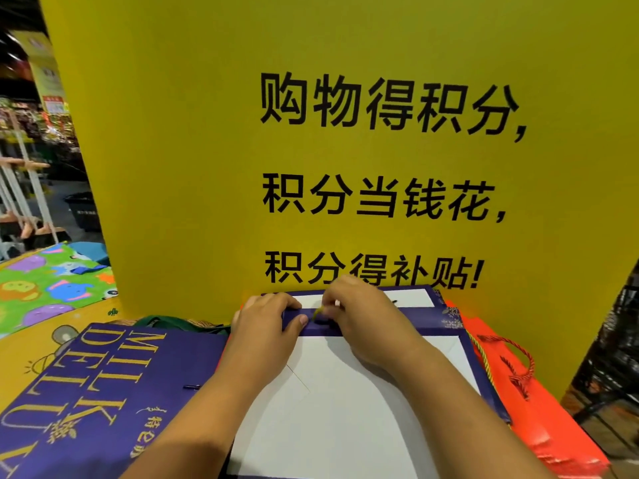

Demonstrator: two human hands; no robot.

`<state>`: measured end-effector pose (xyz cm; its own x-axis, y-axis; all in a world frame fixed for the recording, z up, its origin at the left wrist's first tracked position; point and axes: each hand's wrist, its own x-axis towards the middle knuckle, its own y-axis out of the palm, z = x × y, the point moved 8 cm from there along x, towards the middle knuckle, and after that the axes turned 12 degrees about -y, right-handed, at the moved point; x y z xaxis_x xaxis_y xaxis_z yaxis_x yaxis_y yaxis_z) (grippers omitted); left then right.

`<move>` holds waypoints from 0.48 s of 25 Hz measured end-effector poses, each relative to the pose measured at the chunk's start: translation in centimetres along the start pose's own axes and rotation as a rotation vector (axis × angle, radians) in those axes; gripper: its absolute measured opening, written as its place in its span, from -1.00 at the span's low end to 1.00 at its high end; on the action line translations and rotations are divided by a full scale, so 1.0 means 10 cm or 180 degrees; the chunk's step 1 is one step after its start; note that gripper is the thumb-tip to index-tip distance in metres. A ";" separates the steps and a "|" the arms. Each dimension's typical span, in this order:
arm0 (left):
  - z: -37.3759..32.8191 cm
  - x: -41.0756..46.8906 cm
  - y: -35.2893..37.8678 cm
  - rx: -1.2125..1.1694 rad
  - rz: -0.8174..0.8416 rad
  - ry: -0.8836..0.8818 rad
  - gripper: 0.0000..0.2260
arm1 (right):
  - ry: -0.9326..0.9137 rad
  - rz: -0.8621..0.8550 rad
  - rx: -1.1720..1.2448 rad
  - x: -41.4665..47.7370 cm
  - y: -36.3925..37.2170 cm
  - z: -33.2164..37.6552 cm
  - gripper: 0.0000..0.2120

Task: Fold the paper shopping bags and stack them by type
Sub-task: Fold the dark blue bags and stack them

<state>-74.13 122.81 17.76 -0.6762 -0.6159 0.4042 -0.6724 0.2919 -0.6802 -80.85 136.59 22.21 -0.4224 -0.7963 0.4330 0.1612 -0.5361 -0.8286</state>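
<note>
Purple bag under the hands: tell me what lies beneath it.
A red bag sticks out from under its right edge; a second purple bag at its left seems partly beneath. The top bag itself hides anything else under it.

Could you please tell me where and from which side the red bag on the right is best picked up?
I would take the red bag by its rope handle, coming from above on the right. The handle lies loose on the bag's flat face, while the purple bag beside it overlaps its left edge, so that side looks blocked.
</note>
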 end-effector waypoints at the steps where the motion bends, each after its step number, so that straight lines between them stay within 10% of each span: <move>1: 0.00 0.00 -0.01 -0.0045 0.0014 -0.0013 -0.86 | 0.0263 -0.0336 0.0847 -0.05 -0.07 -0.04 -0.84; 5: 0.01 0.01 -0.04 -0.0288 0.0118 -0.0089 -0.89 | 0.0661 -0.1802 0.3776 -0.19 -0.47 -0.29 -0.74; 12: -0.07 0.00 -0.06 -0.0253 0.0101 -0.0032 -0.88 | 0.1087 -0.2613 0.4667 -0.26 -0.39 -0.59 -0.46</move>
<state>-73.96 123.11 18.54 -0.6947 -0.6126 0.3769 -0.6728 0.3682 -0.6416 -85.69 142.39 22.24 -0.9309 -0.2153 0.2952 0.3592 -0.6864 0.6322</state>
